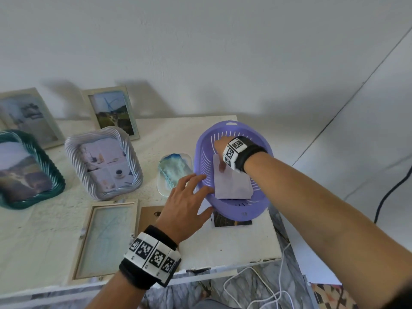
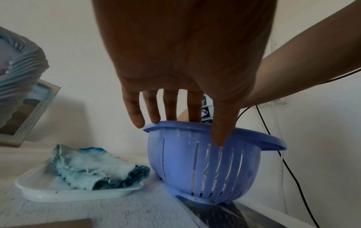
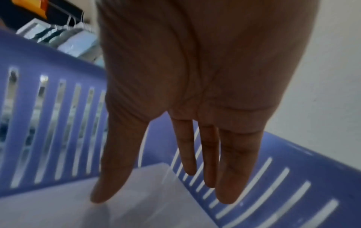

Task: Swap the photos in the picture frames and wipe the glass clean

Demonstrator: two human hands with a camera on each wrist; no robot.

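A purple slotted basket (image 1: 239, 208) (image 2: 175, 162) (image 3: 48, 74) stands at the table's right, partly on top of a loose dark photo (image 1: 231, 221). A pale photo (image 1: 234, 184) (image 3: 58, 212) lies inside it. My right hand (image 1: 220, 157) (image 3: 162, 197) reaches into the basket with straight fingers, and its thumb tip touches the pale photo. My left hand (image 1: 200, 188) (image 2: 185, 131) rests spread on the basket's near-left rim, thumb against the outer wall. An opened wooden frame (image 1: 104, 239) lies flat at the front, with its brown backing board (image 1: 148, 214) beside it.
A blue cloth (image 1: 176, 169) (image 2: 93, 168) lies on a white tray (image 1: 162, 188) (image 2: 58, 195) left of the basket. A silver frame (image 1: 104, 161), a green frame (image 1: 24, 170) and two upright frames (image 1: 111, 112) stand behind. Cables (image 1: 263, 291) hang past the table's right edge.
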